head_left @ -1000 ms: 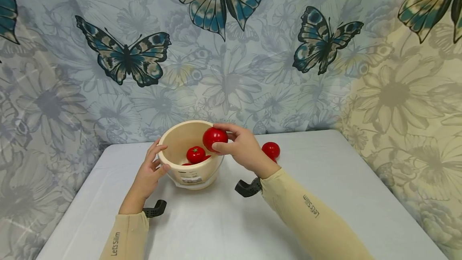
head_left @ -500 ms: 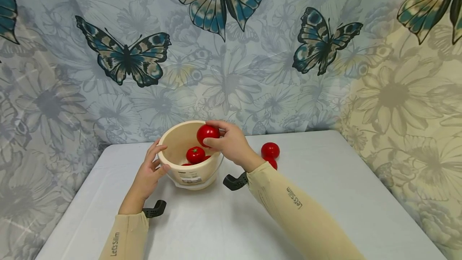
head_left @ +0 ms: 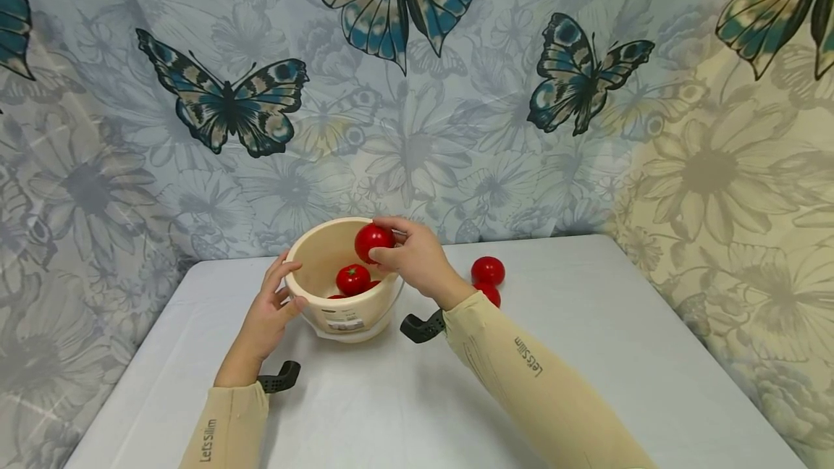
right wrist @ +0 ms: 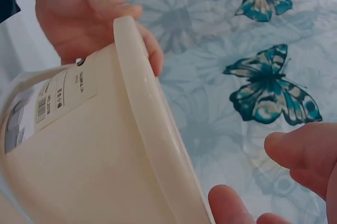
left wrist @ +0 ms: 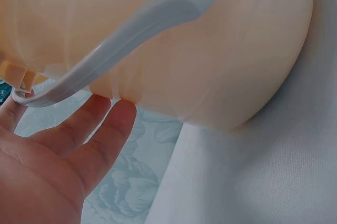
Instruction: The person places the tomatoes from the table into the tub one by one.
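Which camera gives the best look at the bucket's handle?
The left wrist view: there the handle runs large and close across the bucket, cut off at the top. The head view shows it small, as a pale band low on the bucket's front; the right wrist view catches only part of it, along the left edge.

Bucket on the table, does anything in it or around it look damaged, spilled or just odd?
Nothing stands out. The bucket shows no visible crack, and its handle hangs down. Two tomatoes sit close together on the table beside it, and I see no spill.
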